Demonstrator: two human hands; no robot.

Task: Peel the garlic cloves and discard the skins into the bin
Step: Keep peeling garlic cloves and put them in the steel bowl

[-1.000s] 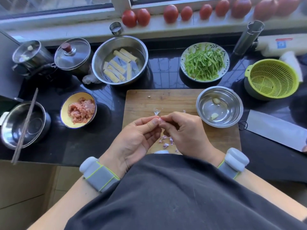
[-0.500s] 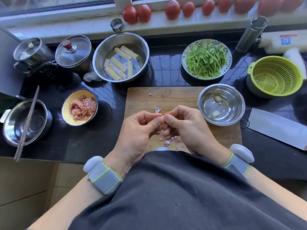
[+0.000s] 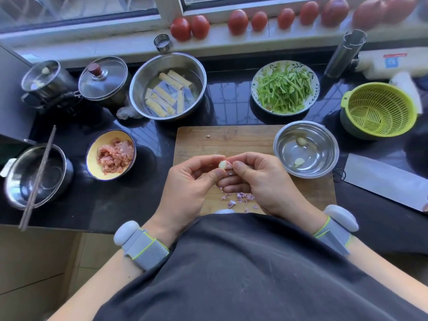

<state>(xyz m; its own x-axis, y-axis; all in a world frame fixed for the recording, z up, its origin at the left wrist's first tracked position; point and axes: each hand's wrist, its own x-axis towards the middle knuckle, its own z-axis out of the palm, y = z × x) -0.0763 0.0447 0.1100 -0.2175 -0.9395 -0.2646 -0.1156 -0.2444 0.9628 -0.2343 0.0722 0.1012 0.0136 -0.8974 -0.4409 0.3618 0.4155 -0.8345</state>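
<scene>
— Pale, smooth flesh shows on the small cream garlic clove [image 3: 222, 164]: is the peeling step nearly done on it?

— I judge so. The left hand [image 3: 192, 184] pinches it between thumb and fingers, while the right hand [image 3: 259, 179] nips at its end with thumb and forefinger, where a papery scrap seems to cling. Both hands are held over the near half of the rectangular wooden chopping board [image 3: 231, 140].

— And the next move?

— Probably a light pull to strip that last scrap, then dropping the clove into the small round steel bowl [image 3: 324, 165] at the board's right edge, where two peeled cloves [image 3: 299, 161] already lie.

— The skins?

— Thin, curled purple garlic skins [image 3: 238, 198] are scattered at the board's near edge, under the hands. They look light and flaky, so gathering them would call for a sweep or careful pinching. No bin is in view.

— Anything sharp nearby?

— A broad flat steel cleaver blade [image 3: 382, 179] lies on the glossy black stone bench [image 3: 115, 205], just right of the board.
</scene>
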